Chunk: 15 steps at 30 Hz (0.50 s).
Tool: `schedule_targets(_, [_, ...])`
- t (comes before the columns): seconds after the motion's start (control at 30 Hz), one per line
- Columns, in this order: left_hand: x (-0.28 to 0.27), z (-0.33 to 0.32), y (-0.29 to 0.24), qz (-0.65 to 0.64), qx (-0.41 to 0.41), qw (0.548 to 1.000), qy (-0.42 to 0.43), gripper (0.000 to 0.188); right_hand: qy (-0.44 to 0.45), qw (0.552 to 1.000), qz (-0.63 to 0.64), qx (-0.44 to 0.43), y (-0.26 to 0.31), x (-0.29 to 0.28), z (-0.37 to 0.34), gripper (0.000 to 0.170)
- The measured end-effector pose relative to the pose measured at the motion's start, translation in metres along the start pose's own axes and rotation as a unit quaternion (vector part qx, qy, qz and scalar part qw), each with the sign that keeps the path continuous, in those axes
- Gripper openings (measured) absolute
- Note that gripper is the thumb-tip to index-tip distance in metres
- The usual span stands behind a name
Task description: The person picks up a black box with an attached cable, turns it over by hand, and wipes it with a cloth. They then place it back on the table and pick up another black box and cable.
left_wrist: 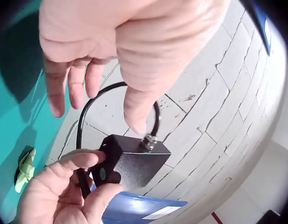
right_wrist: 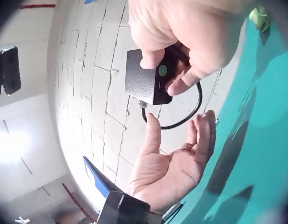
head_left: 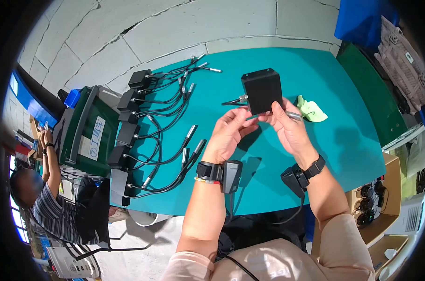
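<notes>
My right hand (head_left: 289,131) grips a black rectangular box (head_left: 263,89) by its lower edge, thumb on the near face, holding it up over the table. A metal cable gland (head_left: 243,98) sticks out of the box's left side. From it a black cable (left_wrist: 80,126) loops round toward the right hand, where a silver connector end (head_left: 294,115) pokes out. A small green round sticker (right_wrist: 163,70) marks one end of the box. My left hand (head_left: 227,133) is beside the box's lower left, fingers spread and relaxed, its thumb (left_wrist: 137,114) near the gland.
On the teal table (head_left: 325,154), several similar black boxes (head_left: 128,134) line the left edge, their cables pointing right. A pale green cloth (head_left: 311,110) lies at right. Another person (head_left: 58,196) sits at left beside a green bin (head_left: 88,136). A cardboard box (head_left: 385,201) stands at lower right.
</notes>
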<state>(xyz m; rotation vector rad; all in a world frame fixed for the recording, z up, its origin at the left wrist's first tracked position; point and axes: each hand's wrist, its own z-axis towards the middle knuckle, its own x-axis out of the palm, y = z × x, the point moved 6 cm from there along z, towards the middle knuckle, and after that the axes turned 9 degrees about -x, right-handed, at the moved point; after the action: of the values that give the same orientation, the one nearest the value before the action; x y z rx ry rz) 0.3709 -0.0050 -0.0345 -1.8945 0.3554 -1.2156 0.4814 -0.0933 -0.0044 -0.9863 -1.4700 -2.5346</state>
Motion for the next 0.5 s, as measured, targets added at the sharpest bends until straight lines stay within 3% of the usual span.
schedule_targets(0.17, [0.015, -0.008, -0.007, 0.083, 0.059, 0.995, -0.017, 0.033, 0.02, 0.998, 0.005, 0.059, -0.015, 0.005, -0.004, 0.032])
schedule_targets(0.23, [0.009, -0.004, -0.006, 0.017, 0.053, 0.998, 0.02, 0.031, 0.031, 0.991, -0.129, -0.001, -0.011, 0.006, -0.004, 0.035])
schedule_targets(0.3, [-0.002, 0.0, -0.001, 0.031, 0.053, 0.998, -0.009, 0.036, 0.061, 0.988, -0.144, 0.005, -0.011, 0.009, -0.006, 0.042])
schedule_targets(0.4, [0.007, -0.002, -0.007, 0.036, 0.06, 0.997, 0.029, 0.055, 0.167, 0.89, -0.404, -0.127, -0.006, 0.016, -0.008, 0.042])
schedule_targets(0.43, [0.009, -0.005, -0.01, 0.036, 0.06, 0.997, 0.027, 0.055, 0.169, 0.891, -0.403, -0.127, -0.007, 0.016, -0.009, 0.042])
schedule_targets(0.5, [0.014, -0.012, -0.017, -0.153, 0.041, 0.985, 0.067, 0.052, 0.134, 0.925, -0.327, -0.142, -0.001, 0.017, -0.008, 0.037])
